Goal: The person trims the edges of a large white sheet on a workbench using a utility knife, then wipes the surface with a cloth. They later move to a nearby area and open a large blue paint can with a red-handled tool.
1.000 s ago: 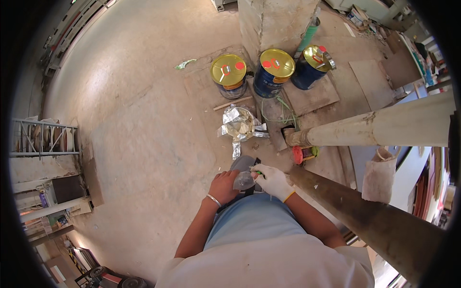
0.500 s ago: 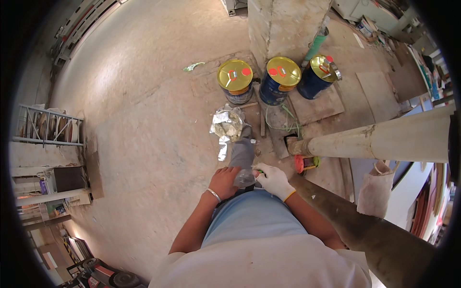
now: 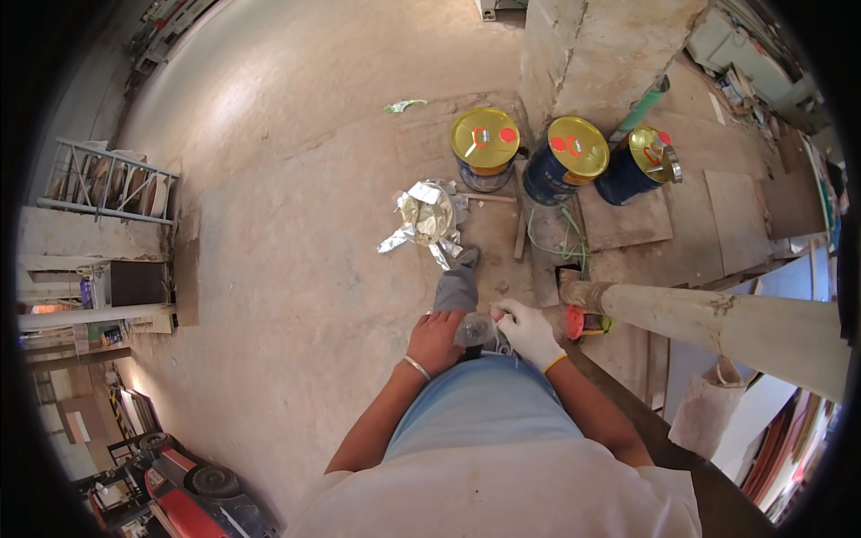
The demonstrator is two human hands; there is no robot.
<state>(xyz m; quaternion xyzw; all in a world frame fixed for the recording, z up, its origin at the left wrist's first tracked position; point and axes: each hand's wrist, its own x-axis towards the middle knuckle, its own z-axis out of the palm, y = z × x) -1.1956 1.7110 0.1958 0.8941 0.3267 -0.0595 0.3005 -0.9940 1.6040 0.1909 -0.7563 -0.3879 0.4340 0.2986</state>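
Note:
In front of my waist, my bare left hand (image 3: 437, 342), with a silver bracelet at its wrist, is wrapped round a clear plastic container (image 3: 473, 332). Close beside it, my right hand (image 3: 529, 333) wears a white glove with a yellow cuff edge. Its fingers are closed in a pinch at the container's right side. What they pinch is too small to make out. Beyond my hands a grey trouser leg (image 3: 456, 290) ends in a shoe. Just past that foot, on the floor, stands a round bucket-like thing (image 3: 427, 215) wrapped in crumpled silver foil with loose flaps.
Three dark blue drums with gold lids stand by a concrete pillar (image 3: 610, 54): left (image 3: 485, 148), middle (image 3: 565, 161), right (image 3: 639, 166). A thick pale pipe (image 3: 708, 323) crosses at right, near a red tub (image 3: 578, 321). A red vehicle (image 3: 184, 484) is at lower left.
The whole view has swung leftward, so the drums and pillar appear farther right. Both hands stay together at my waist. A bit of green at the gloved fingers no longer shows.

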